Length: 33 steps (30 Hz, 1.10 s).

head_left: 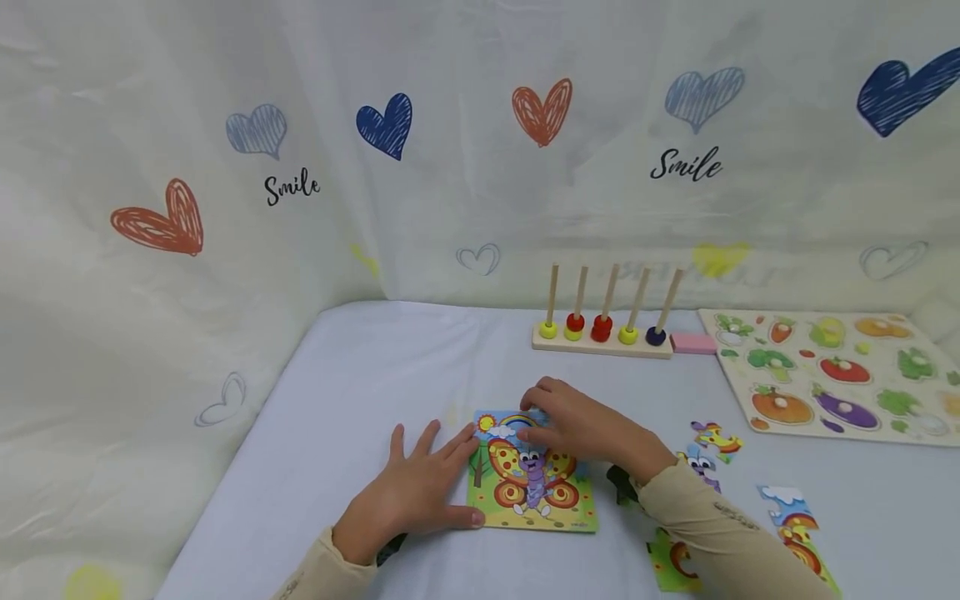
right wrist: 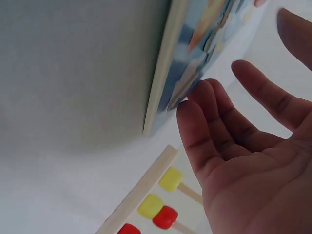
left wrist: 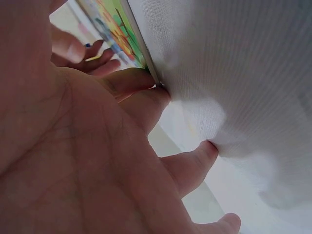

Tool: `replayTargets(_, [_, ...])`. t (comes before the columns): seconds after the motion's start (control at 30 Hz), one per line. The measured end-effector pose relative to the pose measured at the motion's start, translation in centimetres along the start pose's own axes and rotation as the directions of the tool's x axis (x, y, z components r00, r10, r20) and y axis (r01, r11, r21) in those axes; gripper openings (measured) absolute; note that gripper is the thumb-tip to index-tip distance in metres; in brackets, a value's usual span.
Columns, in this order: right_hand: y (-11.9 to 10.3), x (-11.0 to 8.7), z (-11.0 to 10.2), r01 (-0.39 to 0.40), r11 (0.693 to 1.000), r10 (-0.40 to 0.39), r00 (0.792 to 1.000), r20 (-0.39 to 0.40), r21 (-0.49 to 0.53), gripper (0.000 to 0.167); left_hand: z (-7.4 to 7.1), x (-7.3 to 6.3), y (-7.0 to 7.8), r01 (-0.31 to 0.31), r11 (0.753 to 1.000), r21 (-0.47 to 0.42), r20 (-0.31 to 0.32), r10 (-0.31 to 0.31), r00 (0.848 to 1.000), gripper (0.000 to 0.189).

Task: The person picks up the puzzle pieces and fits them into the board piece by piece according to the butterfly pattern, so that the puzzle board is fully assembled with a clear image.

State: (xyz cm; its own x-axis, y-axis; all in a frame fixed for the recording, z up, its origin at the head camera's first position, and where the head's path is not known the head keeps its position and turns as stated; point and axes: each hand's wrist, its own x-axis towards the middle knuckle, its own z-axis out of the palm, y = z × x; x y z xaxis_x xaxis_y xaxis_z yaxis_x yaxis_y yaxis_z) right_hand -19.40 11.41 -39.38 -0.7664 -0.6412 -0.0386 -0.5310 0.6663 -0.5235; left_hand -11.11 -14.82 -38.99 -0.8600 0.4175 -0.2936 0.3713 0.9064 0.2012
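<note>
A square butterfly jigsaw puzzle lies on the white table in the head view. My left hand rests at its left side with fingers spread, thumb at the lower left corner and index fingertip by the upper left edge. Two of its fingers meet the board's edge in the left wrist view. Over the puzzle's upper right part is my right hand, its fingers slightly bent and fingertips right at the top edge. The right wrist view shows these fingertips against the puzzle surface, with a piece edge raised slightly there; the thumb stands apart.
Loose puzzle pieces lie to the right, some partly behind my right sleeve. A bead stacker with upright pegs stands at the back, beside a pink block. A vegetable puzzle board lies at the far right.
</note>
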Motion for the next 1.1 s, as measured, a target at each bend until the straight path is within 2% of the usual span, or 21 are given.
replayTargets(0.2, [0.3, -1.3, -0.8, -0.044, 0.998, 0.046, 0.997, -0.056, 0.036, 0.044, -0.1, -0.1, 0.1, 0.01, 1.0, -0.005, 0.007, -0.01, 1.0, 0.101])
replayTargets(0.53, [1.0, -5.1, -2.5, -0.053, 0.999, 0.054, 0.986, -0.159, 0.014, 0.037, -0.1, -0.2, 0.0, -0.015, 1.0, -0.021, -0.01, 0.015, 1.0, 0.1])
replayTargets(0.73, [1.9, -6.9, -3.1, -0.059, 0.998, 0.058, 0.976, -0.212, -0.001, 0.035, 0.0, -0.2, -0.1, -0.006, 0.999, -0.046, -0.001, 0.006, 1.0, 0.1])
replayTargets(1.1, [4.1, -10.1, -4.2, -0.095, 0.995, 0.084, 0.96, -0.267, -0.029, 0.034, 0.0, -0.1, 0.0, -0.006, 0.999, -0.044, 0.007, 0.007, 1.0, 0.1])
